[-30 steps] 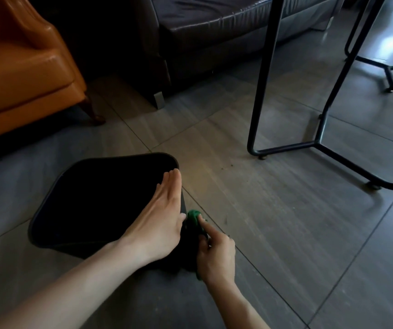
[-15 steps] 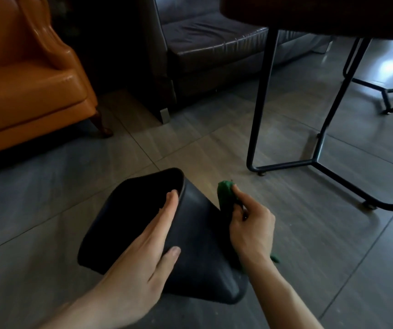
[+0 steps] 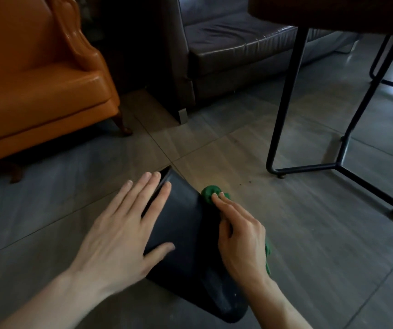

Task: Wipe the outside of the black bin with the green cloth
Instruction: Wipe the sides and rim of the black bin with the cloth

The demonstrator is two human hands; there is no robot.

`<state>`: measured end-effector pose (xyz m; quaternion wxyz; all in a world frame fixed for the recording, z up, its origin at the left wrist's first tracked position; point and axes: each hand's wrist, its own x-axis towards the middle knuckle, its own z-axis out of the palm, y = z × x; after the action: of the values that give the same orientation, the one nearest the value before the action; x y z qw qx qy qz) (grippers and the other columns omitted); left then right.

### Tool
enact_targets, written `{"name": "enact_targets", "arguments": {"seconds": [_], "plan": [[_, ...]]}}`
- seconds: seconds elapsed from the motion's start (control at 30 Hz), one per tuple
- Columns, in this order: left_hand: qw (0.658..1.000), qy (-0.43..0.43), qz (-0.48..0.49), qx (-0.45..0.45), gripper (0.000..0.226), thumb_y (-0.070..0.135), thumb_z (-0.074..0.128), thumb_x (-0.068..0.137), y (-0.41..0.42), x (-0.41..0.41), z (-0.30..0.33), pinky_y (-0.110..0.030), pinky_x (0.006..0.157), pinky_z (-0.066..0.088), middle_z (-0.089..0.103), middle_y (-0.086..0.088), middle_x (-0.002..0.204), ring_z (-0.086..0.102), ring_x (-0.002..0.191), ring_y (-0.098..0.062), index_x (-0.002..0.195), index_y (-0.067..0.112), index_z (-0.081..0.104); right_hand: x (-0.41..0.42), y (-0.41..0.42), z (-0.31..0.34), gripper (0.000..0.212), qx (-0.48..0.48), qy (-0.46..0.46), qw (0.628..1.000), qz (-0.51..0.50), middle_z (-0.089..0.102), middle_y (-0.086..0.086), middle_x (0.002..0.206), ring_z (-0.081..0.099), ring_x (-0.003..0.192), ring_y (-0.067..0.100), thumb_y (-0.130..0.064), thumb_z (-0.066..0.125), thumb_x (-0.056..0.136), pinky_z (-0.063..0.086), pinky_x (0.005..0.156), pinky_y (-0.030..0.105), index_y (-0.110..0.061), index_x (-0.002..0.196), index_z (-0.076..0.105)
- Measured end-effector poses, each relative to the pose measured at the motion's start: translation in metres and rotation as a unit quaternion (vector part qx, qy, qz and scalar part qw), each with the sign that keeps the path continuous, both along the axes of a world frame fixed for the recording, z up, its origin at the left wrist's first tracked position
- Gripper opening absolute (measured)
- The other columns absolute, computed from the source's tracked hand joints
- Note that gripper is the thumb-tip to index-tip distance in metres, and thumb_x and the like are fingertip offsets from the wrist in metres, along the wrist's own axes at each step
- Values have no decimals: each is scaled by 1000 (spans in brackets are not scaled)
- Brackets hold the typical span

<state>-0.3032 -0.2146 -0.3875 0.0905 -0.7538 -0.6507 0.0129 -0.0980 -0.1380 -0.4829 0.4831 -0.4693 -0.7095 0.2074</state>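
The black bin lies tipped on its side on the tiled floor, its mouth facing away to the left and its base near me. My left hand rests flat on the upper side of the bin, fingers spread near the rim. My right hand grips the green cloth and presses it against the bin's right side near the rim. A bit of the cloth also shows below my right palm.
An orange armchair stands at the left and a dark leather sofa behind. Black metal table legs rise to the right of the bin, with a floor bar running toward the right edge. Grey floor tiles surround the bin.
The bin has tipped from upright onto its side. My right hand slid the cloth from the bin's lower part up toward the rim. My left hand moved from the rim onto the bin's side.
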Motion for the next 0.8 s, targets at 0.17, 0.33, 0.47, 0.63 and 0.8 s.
{"name": "enact_targets", "arguments": {"seconds": [0.17,0.33,0.47,0.63,0.8], "plan": [[996,-58,73,-4,134,59,72,82,-4,-22,-5,-25,127,4,-20,5,170,-7,157,-12,157,24,-33,9,-10,-4,43,-47,86,993,68,74,-18,116,68,109,-5,3,73,86,55,93,18,-24,120,77],[976,-188,104,-32,128,68,68,81,-6,-38,-15,-35,127,1,-37,28,161,-30,148,7,152,44,-36,2,-37,-19,50,-4,63,991,118,71,-8,128,67,118,2,3,77,83,57,95,27,-19,129,73],[966,-235,109,7,109,94,39,76,-7,-39,-25,-42,126,0,-19,16,172,-20,156,-3,158,50,-17,-11,-60,-36,51,84,-15,989,124,62,5,145,69,115,20,-3,76,87,57,92,37,-14,136,67],[946,-271,167,65,112,87,54,69,-3,-38,-32,-41,124,16,7,-7,174,4,161,-22,160,38,10,-23,-82,-38,61,136,-137,975,108,58,-4,151,64,123,30,-24,64,79,46,103,54,-27,140,64],[949,-256,170,73,114,76,66,67,4,-39,-37,-42,124,20,15,-18,170,13,159,-28,156,22,19,-28,-84,-48,66,100,-160,959,214,45,7,160,30,154,39,-19,70,87,45,109,61,-29,150,52]]}}
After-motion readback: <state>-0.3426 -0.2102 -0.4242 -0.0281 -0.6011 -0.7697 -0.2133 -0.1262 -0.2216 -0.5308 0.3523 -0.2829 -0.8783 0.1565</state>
